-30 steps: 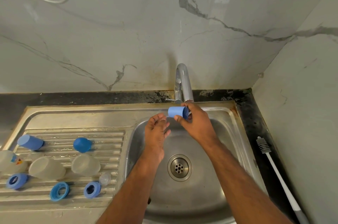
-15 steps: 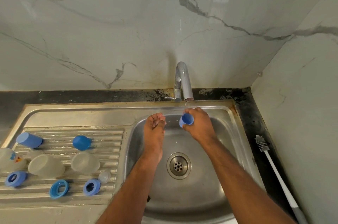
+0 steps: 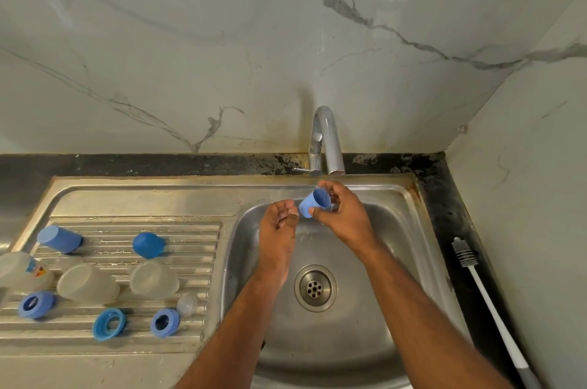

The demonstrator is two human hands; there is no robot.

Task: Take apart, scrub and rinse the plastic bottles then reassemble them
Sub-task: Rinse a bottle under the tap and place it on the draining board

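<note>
My right hand (image 3: 344, 217) grips a small blue cap (image 3: 313, 203) under the tap (image 3: 328, 140), its open mouth tilted up and to the right. A thin trickle of water falls from the spout onto it. My left hand (image 3: 278, 229) hovers just left of the cap over the sink basin (image 3: 397, 229), fingers loosely curled and holding nothing. On the draining board (image 3: 190, 198) lie two more blue caps (image 3: 59, 239) (image 3: 147, 245), three clear bottle bodies (image 3: 87, 285), blue screw rings (image 3: 109, 324) and a small clear teat (image 3: 187, 305).
A long white bottle brush (image 3: 489, 303) lies on the dark counter to the right of the sink. The drain (image 3: 315, 288) sits in the middle of the basin. Marble walls close in behind and on the right.
My right hand has turned the blue cap so its mouth faces up toward the spout and lifted it a little. My left hand stays beside it.
</note>
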